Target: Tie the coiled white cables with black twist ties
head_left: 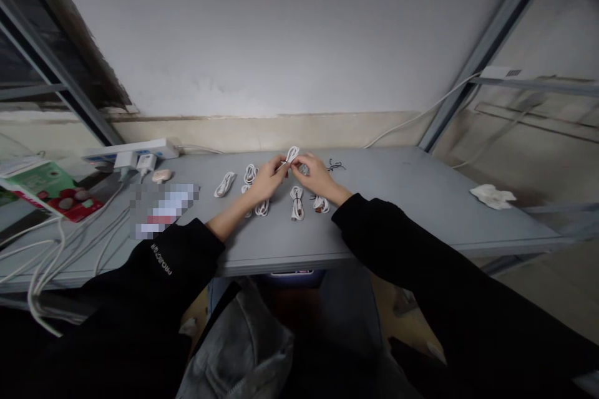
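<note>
- My left hand sits at 7 to 8 o'clock of the work, fingers curled and nearly closed, thumb and fingertips gripping the side of a coiled white cable.
- My right hand sits at 4 o'clock, thumb and fingertip pinched on the coil's near edge; whether they also have the ends of a tie, I cannot tell.
- The coil is held up between them, its loops pointing to 12 o'clock, with a thin dark strand at its waist that looks like a tie.
- I judge this as tie work at the waist: I'd let the left grip squeeze the loops flat while the right does the fine turning.
- Best to turn the strand snugly without pinching the cable hard; too loose and the loops may slip out.
- A finished-looking guide lies at 6 o'clock: a bundle banded dark around its middle.
- Another bundle lies at 5 o'clock, so I'd mind the right wrist just beside it.
- Spare black ties lie tangled between 3 and 4 o'clock, near the right hand.
- Farther out at 8 o'clock, a separate coil rests on the grey table.
</note>
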`<action>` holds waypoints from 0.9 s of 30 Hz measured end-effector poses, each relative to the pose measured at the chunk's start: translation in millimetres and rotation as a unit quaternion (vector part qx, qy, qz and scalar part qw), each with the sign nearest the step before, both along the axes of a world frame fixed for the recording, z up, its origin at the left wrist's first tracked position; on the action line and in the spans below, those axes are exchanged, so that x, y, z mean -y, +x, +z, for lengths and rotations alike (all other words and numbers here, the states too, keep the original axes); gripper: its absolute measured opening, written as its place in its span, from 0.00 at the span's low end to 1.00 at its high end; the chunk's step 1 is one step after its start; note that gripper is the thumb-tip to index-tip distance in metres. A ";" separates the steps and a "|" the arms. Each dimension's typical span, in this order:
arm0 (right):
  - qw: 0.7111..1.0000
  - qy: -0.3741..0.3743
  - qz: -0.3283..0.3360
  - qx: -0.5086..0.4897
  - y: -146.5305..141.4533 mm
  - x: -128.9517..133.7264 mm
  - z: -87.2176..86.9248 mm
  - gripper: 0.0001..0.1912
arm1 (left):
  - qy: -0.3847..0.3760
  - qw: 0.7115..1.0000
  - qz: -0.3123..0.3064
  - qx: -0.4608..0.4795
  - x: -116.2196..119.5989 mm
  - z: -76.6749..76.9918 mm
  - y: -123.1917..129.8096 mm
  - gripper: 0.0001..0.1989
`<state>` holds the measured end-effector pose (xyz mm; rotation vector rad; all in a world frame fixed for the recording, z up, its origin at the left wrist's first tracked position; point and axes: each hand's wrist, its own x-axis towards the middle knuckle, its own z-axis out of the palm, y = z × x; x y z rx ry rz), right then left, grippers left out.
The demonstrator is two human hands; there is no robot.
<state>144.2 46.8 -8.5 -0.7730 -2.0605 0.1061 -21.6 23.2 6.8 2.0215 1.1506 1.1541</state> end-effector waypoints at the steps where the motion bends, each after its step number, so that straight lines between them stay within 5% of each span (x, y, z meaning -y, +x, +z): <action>1: 1.000 0.009 -0.003 0.006 0.4 -0.8 -0.4 0.09 | 0.001 1.000 0.006 0.005 -1.1 -1.0 0.1 0.07; 12: 1.000 -0.001 0.001 0.013 -0.7 -5.8 -3.6 0.06 | -0.011 0.999 0.028 0.042 2.1 2.1 2.0 0.10; 18: 0.991 -0.113 0.062 -0.025 0.6 -0.2 7.1 0.11 | -0.066 0.993 -0.006 0.094 -0.3 2.3 3.8 0.12; 23: 0.955 -0.252 0.151 -0.041 6.4 -3.3 15.2 0.12 | -0.085 0.990 -0.033 0.108 -2.5 -0.8 2.6 0.13; 27: 0.934 -0.295 0.197 -0.034 10.8 -6.3 18.2 0.12 | -0.102 0.985 -0.062 0.121 -5.0 -3.9 0.7 0.14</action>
